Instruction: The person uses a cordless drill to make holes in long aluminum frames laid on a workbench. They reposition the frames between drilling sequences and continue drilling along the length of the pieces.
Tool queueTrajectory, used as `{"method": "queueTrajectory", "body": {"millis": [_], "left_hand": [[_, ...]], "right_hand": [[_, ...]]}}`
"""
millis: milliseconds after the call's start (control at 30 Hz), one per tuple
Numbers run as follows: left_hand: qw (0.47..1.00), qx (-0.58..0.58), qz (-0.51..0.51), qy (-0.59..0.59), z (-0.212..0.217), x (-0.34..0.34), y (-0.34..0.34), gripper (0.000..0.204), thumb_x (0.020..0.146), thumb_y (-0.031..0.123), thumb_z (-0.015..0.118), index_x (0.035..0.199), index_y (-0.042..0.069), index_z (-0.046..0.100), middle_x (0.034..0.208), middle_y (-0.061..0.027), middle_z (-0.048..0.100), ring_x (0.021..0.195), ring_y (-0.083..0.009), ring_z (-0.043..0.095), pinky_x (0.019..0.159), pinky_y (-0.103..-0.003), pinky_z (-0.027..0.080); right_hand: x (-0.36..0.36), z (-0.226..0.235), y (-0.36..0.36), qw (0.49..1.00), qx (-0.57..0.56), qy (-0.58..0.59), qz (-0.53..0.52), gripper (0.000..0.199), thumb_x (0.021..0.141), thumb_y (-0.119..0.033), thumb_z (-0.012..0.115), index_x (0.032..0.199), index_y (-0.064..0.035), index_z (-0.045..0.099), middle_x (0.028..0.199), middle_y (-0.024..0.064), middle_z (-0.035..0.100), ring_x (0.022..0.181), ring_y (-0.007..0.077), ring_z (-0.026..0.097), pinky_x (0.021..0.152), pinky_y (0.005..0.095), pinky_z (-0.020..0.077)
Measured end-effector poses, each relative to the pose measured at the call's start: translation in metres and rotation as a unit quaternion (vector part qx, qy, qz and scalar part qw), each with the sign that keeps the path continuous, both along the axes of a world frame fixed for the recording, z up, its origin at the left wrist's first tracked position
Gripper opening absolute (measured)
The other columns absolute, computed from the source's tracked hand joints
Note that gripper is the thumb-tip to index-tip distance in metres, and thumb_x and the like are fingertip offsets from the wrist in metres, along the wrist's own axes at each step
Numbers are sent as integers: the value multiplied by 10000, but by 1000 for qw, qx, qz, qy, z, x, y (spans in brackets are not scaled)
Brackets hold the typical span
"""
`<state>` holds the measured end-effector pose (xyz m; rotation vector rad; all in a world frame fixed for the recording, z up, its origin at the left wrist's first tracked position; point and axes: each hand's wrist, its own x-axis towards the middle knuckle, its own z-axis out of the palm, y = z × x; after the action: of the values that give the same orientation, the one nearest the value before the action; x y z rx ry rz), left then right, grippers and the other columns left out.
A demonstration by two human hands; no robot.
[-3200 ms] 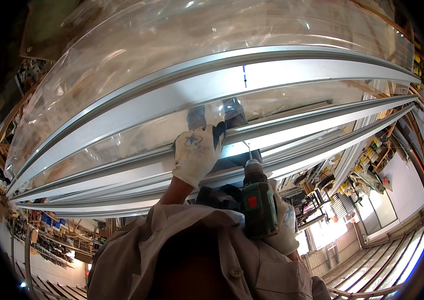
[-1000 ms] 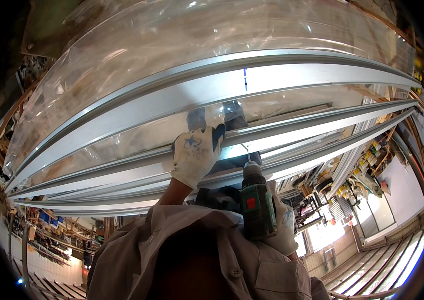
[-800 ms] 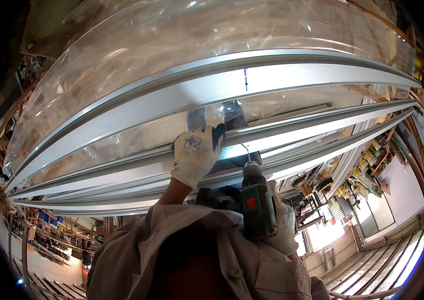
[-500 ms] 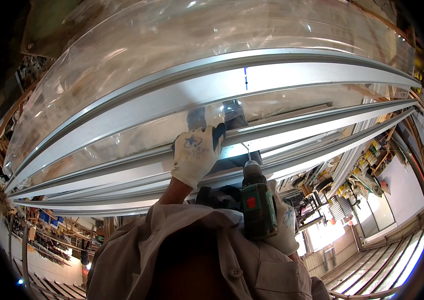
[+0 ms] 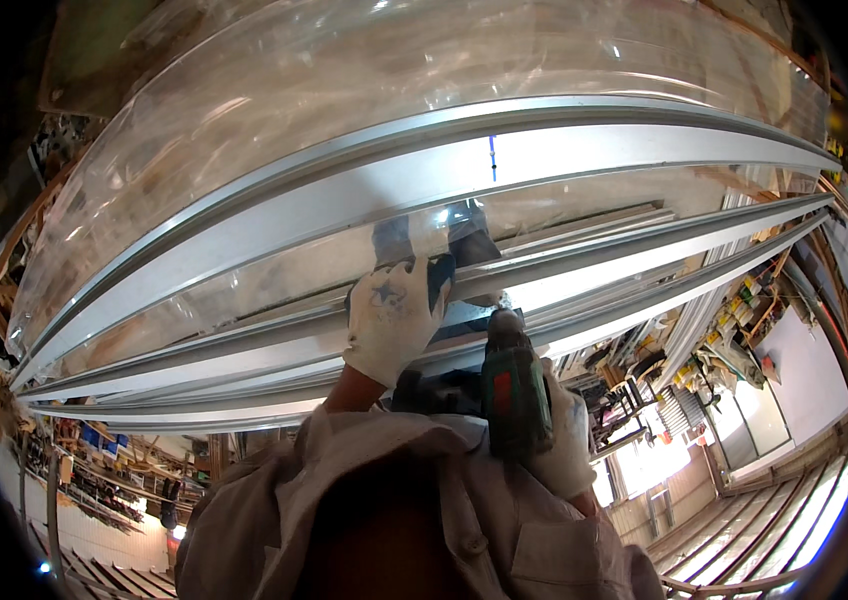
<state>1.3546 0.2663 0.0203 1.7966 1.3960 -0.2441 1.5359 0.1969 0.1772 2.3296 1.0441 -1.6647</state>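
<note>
My left hand (image 5: pixel 391 312), in a white work glove with dark fingertips, grips the upper edge of a long silver aluminium profile (image 5: pixel 634 236), fingers curled over it. My right hand (image 5: pixel 568 440), also gloved, is wrapped round the handle of a dark green cordless drill (image 5: pixel 516 395) with a red patch. The drill's chuck is close against the face of the same profile, just right of my left hand. Whitish bits show around the tip, and the drill bit itself is hardly visible. Farther off lies another profile (image 5: pixel 604 150) with a blue line and dark dots on its face.
Clear plastic sheeting (image 5: pixel 394 90) spreads beyond and beneath the profiles. More long profiles (image 5: pixel 604 318) run close in front of my body. Cluttered shelves and tools fill the lower left and right, with a white panel (image 5: pixel 814 375) at the right.
The drill has moved forward and up, its chuck now near the profile where the bare bit showed before. Whitish bits have appeared at the tip. My left hand has hardly shifted.
</note>
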Motion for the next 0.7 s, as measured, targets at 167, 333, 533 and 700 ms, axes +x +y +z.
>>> {"method": "queueTrajectory", "body": {"millis": [167, 333, 533, 700], "left_hand": [[998, 9, 49, -38, 1, 0, 21, 284, 911, 327, 673, 1068, 92, 699, 903, -114, 732, 777, -325, 691, 759, -433, 536], [998, -23, 45, -29, 9, -4, 8, 255, 939, 307, 647, 1039, 79, 703, 906, -118, 730, 800, -317, 699, 759, -424, 537], [992, 90, 57, -60, -7, -2, -4, 255, 970, 323, 610, 934, 81, 685, 802, -121, 720, 719, -316, 694, 714, -426, 537], [991, 123, 35, -30, -26, 18, -14, 260, 975, 334, 612, 882, 102, 680, 685, -121, 688, 642, -323, 682, 639, -438, 533]], "right_hand": [[6, -19, 16, 997, 36, -7, 69, 435, 799, -191, 739, 1170, -8, 607, 819, 220, 682, 749, 441, 684, 623, 454, 529], [2, -8, 15, 994, 14, -33, 100, 299, 854, -169, 736, 1096, -19, 643, 809, 213, 672, 732, 426, 677, 617, 441, 520], [7, -3, 7, 994, 35, -23, 104, 300, 795, -118, 747, 1057, -11, 648, 860, 203, 677, 769, 400, 675, 645, 431, 517], [28, 23, -8, 993, 50, -15, 110, 409, 770, -191, 768, 1120, -30, 632, 877, 201, 684, 801, 441, 676, 680, 480, 533]]}}
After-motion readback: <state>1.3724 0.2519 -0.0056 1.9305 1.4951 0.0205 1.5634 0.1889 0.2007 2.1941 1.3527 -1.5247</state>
